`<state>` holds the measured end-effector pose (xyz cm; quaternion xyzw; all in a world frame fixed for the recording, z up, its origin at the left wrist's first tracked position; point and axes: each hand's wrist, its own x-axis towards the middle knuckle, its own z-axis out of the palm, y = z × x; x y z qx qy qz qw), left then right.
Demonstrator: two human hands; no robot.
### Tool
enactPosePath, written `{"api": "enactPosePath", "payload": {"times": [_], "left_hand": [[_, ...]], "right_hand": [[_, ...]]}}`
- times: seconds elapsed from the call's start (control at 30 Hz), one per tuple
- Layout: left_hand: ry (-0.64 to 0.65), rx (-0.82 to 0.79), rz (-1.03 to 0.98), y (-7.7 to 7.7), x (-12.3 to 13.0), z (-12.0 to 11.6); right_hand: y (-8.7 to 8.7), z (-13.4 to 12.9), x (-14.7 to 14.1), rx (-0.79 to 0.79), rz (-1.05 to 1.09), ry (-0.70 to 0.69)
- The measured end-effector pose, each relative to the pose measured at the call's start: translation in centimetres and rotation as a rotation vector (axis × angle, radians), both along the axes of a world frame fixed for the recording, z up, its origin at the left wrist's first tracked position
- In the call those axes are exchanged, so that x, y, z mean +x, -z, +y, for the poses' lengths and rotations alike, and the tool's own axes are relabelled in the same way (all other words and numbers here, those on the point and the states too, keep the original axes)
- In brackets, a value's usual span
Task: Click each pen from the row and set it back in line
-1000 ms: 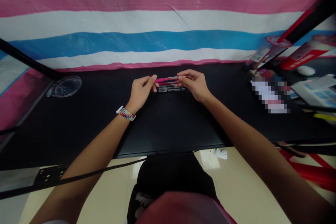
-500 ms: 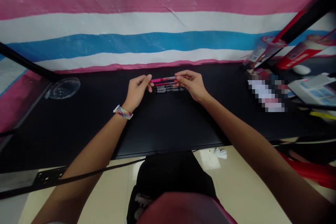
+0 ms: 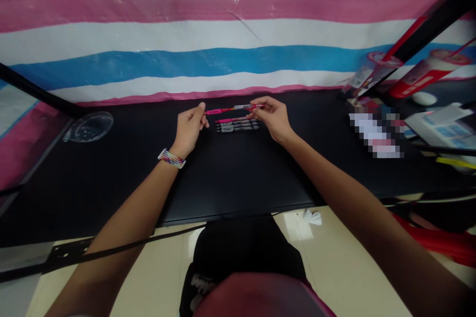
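Observation:
My left hand [image 3: 190, 128] pinches the left end of a pink pen part [image 3: 213, 111]. My right hand [image 3: 273, 116] grips the right portion of the same pen, around a clear and red barrel [image 3: 242, 107]. A thin reddish length shows between the pink part and the barrel; whether they are joined cannot be made out. Just below, on the black table [image 3: 238, 173], lie a pink-and-dark pen [image 3: 231, 120] and several dark or grey pens [image 3: 238, 128] in a close row. My right fingertips hover over the right ends of that row.
A clear plastic lid or dish [image 3: 90, 127] rests at the left. To the right are a cup with a red straw [image 3: 372, 72], a red-and-white cup [image 3: 427, 74], a white mouse [image 3: 424, 98] and a white box-like item [image 3: 439, 126]. A striped sheet [image 3: 223, 62] hangs behind the table.
My left hand has moved slightly left with the pink part, and a thin reddish length now shows beside it. The held pen sits a little farther from the row.

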<state>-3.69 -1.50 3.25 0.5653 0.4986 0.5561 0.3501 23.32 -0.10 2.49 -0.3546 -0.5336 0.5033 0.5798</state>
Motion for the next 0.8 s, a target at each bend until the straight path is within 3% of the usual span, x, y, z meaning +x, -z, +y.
{"api": "enactPosePath", "payload": {"times": [0.3, 0.5, 0.63, 0.8], "left_hand": [[-0.031, 0.044, 0.017, 0.1, -0.4, 0.2], [0.195, 0.084, 0.115, -0.2, 0.1, -0.6], [0.215, 0.143, 0.098, -0.3, 0.2, -0.8], [0.268, 0.050, 0.063, -0.3, 0.1, -0.7]], "right_hand": [[-0.2, 0.3, 0.6, 0.058, -0.025, 0.090], [0.0, -0.2, 0.5, -0.020, -0.130, -0.045], [-0.1, -0.2, 0.7, -0.077, -0.075, -0.068], [-0.2, -0.3, 0.6, -0.100, -0.051, -0.091]]}}
